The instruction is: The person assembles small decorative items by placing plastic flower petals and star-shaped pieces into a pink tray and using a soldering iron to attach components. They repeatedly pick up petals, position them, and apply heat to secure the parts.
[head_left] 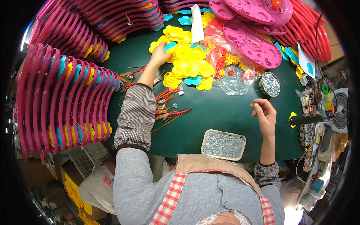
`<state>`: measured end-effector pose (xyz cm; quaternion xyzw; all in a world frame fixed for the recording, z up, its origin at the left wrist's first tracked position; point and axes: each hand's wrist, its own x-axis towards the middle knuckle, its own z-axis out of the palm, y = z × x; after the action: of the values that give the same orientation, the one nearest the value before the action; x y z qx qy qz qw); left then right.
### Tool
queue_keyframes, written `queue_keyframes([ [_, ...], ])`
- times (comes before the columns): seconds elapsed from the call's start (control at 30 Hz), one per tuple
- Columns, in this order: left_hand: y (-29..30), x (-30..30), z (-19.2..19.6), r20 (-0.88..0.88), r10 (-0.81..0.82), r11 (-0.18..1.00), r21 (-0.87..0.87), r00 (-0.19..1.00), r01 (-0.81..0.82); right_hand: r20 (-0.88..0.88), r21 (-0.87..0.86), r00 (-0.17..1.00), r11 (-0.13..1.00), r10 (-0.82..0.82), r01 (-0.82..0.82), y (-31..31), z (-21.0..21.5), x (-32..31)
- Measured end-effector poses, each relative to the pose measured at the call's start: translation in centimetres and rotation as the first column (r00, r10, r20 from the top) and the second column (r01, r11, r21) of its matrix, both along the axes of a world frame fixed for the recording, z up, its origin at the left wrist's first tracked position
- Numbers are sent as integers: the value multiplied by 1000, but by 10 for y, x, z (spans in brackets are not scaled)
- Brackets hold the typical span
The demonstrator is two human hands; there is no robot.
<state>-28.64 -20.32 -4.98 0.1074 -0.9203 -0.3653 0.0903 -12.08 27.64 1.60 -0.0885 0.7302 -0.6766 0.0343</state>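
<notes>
My left hand (160, 56) reaches to the left edge of a loose heap of yellow flower-shaped plastic pieces (189, 64). Its fingers look apart and touch the heap beside a blue flower-shaped piece (170, 46). My right hand (264, 112) is raised over the right of the table, fingers curled and thumb close to them. Whatever is in that pinch, if anything, is too small to make out. Just beyond it stands a round bowl (270, 84) of small silvery metal parts. A rectangular tray (224, 145) of similar parts lies near my apron.
Rows of stacked magenta curved plastic parts (45, 101) rise on the left. Wired components (168, 99) lie on the green table (210, 112). Magenta panels (255, 47) cover part of a clear bag (234, 84) with small red and yellow stars. A power screwdriver (305, 120) juts in from the right.
</notes>
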Motion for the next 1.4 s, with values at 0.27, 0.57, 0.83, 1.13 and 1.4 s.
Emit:
queue_keyframes([
  [0.27, -55, 23, 59, -575, 106, 929, -234, 811, -287, 60, 21, 998, 1000, -2, 1, -11, -9, -11],
  [0.57, 142, 134, 74, -65, -285, 464, 864, 956, 197, 177, -248, 940, 938, 291, -243, -98, 2, -38],
  [0.83, 101, 64, 40, -130, 175, 487, 873, 976, 29, 5, -396, 993, 912, -115, 107, -161, -23, -153],
  [1.13, 119, 137, 41, -191, -111, 770, 604, 975, 206, -649, -230, 665, 929, -369, 291, -128, -23, -176],
  [1.4, 152, 221, 6, -39, -640, 752, -232, 767, 617, -475, 730, 792, 675, 384, 110, 34, -51, 10],
])
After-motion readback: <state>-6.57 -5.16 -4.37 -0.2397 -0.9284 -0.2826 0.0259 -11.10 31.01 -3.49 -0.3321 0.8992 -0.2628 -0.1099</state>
